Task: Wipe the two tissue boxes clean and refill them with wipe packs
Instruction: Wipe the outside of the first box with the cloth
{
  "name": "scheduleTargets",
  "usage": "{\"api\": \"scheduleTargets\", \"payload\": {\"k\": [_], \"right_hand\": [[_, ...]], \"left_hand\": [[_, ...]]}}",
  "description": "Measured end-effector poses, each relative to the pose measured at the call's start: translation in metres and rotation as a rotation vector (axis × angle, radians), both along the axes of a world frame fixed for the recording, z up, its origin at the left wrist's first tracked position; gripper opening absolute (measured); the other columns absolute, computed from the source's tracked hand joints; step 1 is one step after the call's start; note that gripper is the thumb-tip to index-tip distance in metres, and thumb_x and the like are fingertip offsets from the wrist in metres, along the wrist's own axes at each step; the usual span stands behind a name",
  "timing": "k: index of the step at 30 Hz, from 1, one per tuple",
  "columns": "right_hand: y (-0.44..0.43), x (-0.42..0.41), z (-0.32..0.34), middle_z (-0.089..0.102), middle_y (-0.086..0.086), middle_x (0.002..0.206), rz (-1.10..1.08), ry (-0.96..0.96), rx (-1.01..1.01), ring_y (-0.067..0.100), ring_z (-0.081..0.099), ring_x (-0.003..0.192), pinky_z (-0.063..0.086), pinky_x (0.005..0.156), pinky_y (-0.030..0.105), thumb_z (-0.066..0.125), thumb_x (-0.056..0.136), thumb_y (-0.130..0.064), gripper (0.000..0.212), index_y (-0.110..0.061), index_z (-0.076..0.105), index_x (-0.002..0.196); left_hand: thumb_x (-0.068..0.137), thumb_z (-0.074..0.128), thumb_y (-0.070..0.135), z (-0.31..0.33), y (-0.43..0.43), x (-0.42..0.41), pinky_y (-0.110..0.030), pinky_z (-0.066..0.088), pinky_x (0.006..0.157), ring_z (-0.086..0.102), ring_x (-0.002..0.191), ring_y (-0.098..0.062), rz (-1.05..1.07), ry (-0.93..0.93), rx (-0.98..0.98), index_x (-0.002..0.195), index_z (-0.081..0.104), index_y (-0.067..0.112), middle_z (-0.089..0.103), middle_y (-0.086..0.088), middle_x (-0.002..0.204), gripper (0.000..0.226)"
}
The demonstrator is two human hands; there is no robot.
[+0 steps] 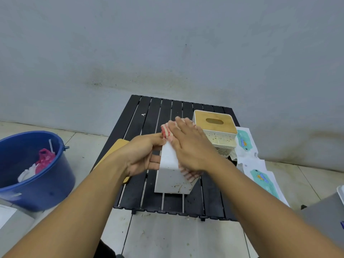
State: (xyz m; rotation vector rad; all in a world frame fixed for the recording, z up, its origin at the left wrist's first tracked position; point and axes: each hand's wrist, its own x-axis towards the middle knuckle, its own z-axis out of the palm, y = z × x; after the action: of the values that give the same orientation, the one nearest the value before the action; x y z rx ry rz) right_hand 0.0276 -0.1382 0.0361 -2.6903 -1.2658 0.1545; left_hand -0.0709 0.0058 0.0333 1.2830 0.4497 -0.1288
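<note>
Hands met over a white tissue box (172,175) that we had lying lidless on the black slatted table (141,116). Our left hand (143,155) gripped the box's left side, thumb on top and fingers curled against the wall. Our right hand (189,146) lay flat, fingers spread, pressing a red-striped cloth (188,174) onto the box's upper face. Behind it stood the second tissue box (216,131), speckled with dirt, its wooden lid on. A loose wooden lid (119,146) lay left under our wrist. Wipe packs (260,175) lay at the table's right edge, and a blue bucket (37,183) sat on the floor to the left.
</note>
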Motion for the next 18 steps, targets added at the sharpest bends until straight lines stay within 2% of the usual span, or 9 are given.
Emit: {"api": "scheduleTargets", "payload": {"k": [5, 8, 10, 15, 18], "right_hand": [[0.018, 0.029, 0.001, -0.004, -0.001, 0.17, -0.087, 0.017, -0.037, 0.023, -0.012, 0.156, -0.002, 0.126, 0.048, 0.014, 0.108, -0.046, 0.057, -0.032, 0.003, 0.162], [0.012, 0.008, 0.004, -0.008, -0.002, 0.17, 0.007, -0.005, -0.021, 0.021, -0.014, 0.155, -0.005, 0.126, 0.046, 0.016, 0.109, -0.042, 0.056, -0.031, 0.003, 0.162], [0.0, -0.017, 0.003, -0.011, -0.004, 0.169, 0.073, -0.01, 0.022, 0.017, -0.018, 0.154, -0.006, 0.126, 0.043, 0.017, 0.109, -0.039, 0.057, -0.03, 0.001, 0.162], [-0.037, -0.048, -0.006, -0.01, -0.008, 0.169, 0.061, -0.077, 0.051, 0.01, -0.019, 0.153, -0.004, 0.127, 0.039, 0.015, 0.107, -0.038, 0.059, -0.027, -0.004, 0.162], [-0.039, -0.032, -0.003, -0.014, -0.008, 0.169, -0.006, -0.01, 0.021, 0.011, -0.022, 0.153, -0.004, 0.127, 0.039, 0.013, 0.108, -0.039, 0.057, -0.03, -0.008, 0.161]], "left_hand": [[0.108, 0.041, 0.013, -0.002, -0.001, 0.0, -0.042, 0.064, 0.078, 0.077, 0.085, -0.032, 0.026, 0.01, -0.059, 0.128, 0.069, 0.016, 0.077, -0.012, 0.115, 0.035], [0.107, 0.046, 0.012, -0.004, -0.002, 0.001, -0.048, 0.063, 0.084, 0.076, 0.088, -0.034, 0.051, -0.003, -0.122, 0.132, 0.067, 0.011, 0.075, -0.016, 0.118, 0.033], [0.106, 0.048, 0.009, -0.005, -0.002, 0.001, -0.048, 0.064, 0.082, 0.076, 0.083, -0.031, 0.066, -0.013, -0.154, 0.132, 0.067, 0.011, 0.076, -0.015, 0.109, 0.033], [0.108, 0.041, 0.007, -0.003, -0.001, 0.003, -0.047, 0.062, 0.083, 0.076, 0.082, -0.03, 0.02, -0.009, -0.076, 0.131, 0.069, 0.013, 0.077, -0.012, 0.104, 0.037], [0.107, 0.042, 0.005, 0.0, -0.002, 0.004, -0.046, 0.063, 0.081, 0.077, 0.082, -0.03, 0.009, -0.005, -0.023, 0.13, 0.068, 0.011, 0.077, -0.014, 0.106, 0.035]]}}
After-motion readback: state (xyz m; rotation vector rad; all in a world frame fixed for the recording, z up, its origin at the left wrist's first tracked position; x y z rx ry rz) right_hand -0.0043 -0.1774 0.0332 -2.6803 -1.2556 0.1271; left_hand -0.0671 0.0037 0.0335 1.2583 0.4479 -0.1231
